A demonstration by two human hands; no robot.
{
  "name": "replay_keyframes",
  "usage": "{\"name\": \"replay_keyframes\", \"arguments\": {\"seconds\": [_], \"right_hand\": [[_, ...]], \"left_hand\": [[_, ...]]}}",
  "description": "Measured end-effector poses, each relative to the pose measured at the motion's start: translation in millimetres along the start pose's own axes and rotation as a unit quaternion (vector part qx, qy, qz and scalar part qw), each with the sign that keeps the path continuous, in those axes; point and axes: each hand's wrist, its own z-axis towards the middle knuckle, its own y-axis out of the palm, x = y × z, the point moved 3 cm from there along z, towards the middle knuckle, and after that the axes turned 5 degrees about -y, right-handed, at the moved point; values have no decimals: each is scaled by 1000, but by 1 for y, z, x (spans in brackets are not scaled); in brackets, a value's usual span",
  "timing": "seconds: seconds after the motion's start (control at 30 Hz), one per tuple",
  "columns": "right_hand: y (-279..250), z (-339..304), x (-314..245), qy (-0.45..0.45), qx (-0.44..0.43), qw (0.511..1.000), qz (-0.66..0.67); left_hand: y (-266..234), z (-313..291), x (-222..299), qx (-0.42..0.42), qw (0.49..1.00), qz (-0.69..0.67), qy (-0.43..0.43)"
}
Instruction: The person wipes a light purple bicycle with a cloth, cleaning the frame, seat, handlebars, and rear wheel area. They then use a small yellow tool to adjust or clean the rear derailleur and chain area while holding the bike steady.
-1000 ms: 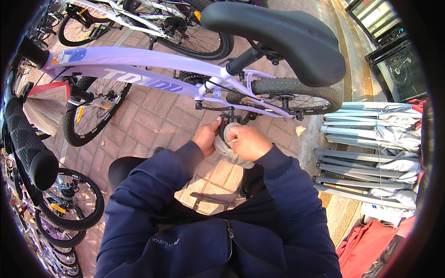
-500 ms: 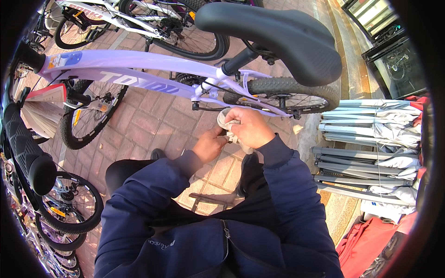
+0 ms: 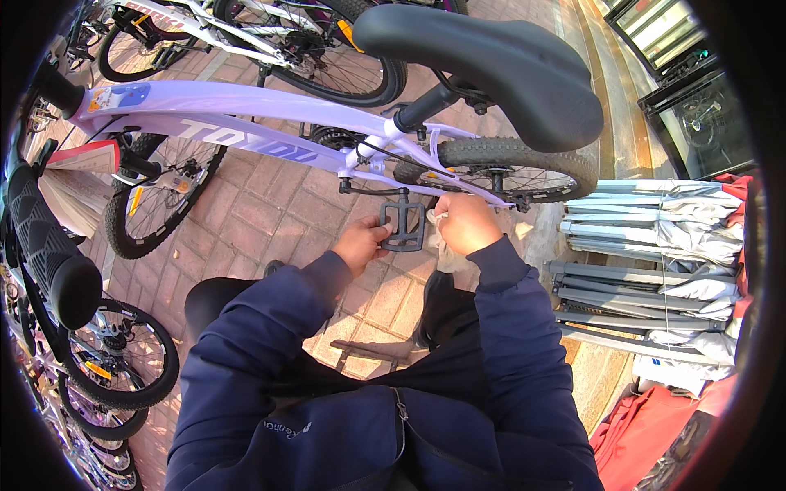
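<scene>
A lilac bicycle (image 3: 254, 114) stands across the view in front of me, with its black saddle (image 3: 491, 69) at the upper right. Its black pedal (image 3: 402, 226) sticks out toward me on the crank. My left hand (image 3: 360, 245) grips the pedal's left edge between thumb and fingers. Just right of the pedal, my right hand (image 3: 469, 222) is closed on a pale cloth (image 3: 446, 255), which hangs below the fingers. The hand and cloth are beside the pedal, near the rear wheel (image 3: 524, 168).
A black handlebar grip (image 3: 70, 278) juts in at the left. More bicycles (image 3: 319, 49) stand behind and at the lower left. Bundled folded frames (image 3: 647, 237) lie on the right, with red fabric (image 3: 647, 434) below. A small stool-like frame (image 3: 368, 353) sits between my legs on brick paving.
My right hand has moved right with the cloth, off the pedal, uncovering it. The left hand has shifted slightly left and stays at the pedal.
</scene>
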Motion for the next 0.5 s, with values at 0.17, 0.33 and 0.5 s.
{"name": "replay_keyframes", "arguments": {"seconds": [0.17,0.33,0.5], "right_hand": [[11,2,-14,-15,102,979,178],[53,2,-41,-111,-31,985,125],[45,6,-20,15,88,993,77]], "left_hand": [[5,-3,3,-62,989,-136,10],[9,-4,6,-75,979,-185,29],[7,-8,9,-71,983,-171,3]]}}
